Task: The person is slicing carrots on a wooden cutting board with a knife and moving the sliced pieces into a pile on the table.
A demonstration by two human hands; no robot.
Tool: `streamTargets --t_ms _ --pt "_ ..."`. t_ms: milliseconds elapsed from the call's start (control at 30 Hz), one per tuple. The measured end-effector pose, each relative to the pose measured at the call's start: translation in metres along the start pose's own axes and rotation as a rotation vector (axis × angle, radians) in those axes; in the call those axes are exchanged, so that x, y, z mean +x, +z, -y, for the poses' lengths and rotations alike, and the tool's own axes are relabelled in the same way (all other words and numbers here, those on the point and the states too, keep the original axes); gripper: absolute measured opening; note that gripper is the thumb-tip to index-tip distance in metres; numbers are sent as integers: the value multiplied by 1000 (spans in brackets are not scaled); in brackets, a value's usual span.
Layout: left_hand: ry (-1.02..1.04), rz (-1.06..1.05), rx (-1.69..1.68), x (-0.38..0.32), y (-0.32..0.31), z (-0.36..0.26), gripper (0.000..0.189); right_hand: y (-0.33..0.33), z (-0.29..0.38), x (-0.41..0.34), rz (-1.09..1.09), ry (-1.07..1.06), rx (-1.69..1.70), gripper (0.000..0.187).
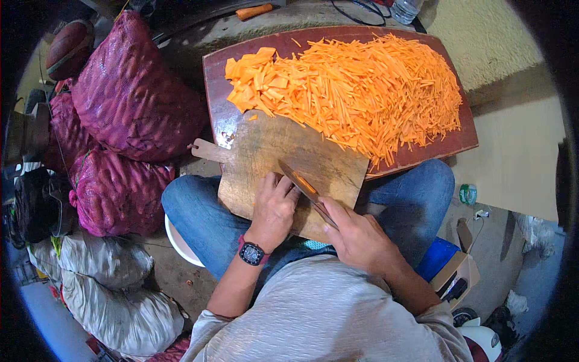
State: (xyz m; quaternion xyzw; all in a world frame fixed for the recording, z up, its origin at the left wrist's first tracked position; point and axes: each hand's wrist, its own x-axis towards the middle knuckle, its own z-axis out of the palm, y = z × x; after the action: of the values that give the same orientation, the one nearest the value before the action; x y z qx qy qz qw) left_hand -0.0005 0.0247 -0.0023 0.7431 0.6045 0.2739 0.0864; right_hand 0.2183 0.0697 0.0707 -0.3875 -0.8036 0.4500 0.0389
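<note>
A wooden cutting board (253, 149) with a short handle lies across my lap and over the near edge of a reddish-brown tabletop (466, 122). My right hand (357, 235) grips a kitchen knife (291, 174), its blade pointing up and left over the board. Orange carrot shows along the blade. My left hand (276, 206) presses on the board just left of the blade, fingers curled; what lies beneath them is hidden. Beyond the board a large heap of carrot strips (384, 90) covers much of the tabletop, with wider carrot slices (258, 79) at its left end.
Purple mesh sacks (135, 90) packed with carrots stand at the left, above white sacks (122, 312). A whole carrot (254, 11) lies beyond the tabletop. A white basin (181, 244) is partly under my left leg. An open cardboard box (466, 276) sits at the right.
</note>
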Motion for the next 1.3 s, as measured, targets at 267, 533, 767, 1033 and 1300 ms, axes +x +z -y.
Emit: streamTargets --t_ms 267,533,767,1033,1300 --pt "-90 32 -46 -7 5 2 31 -2 3 15 19 -26 11 54" --pt "-85 46 -59 -4 2 -1 33 5 -2 22 15 -40 -39 54" --pt "-127 72 -68 -7 2 -1 35 5 -1 6 6 -19 -10 56" --pt "-104 32 -88 -9 2 4 34 2 3 2 44 -10 -16 55" --pt "-82 -49 -65 -6 2 0 32 3 4 17 50 -38 -65 55"
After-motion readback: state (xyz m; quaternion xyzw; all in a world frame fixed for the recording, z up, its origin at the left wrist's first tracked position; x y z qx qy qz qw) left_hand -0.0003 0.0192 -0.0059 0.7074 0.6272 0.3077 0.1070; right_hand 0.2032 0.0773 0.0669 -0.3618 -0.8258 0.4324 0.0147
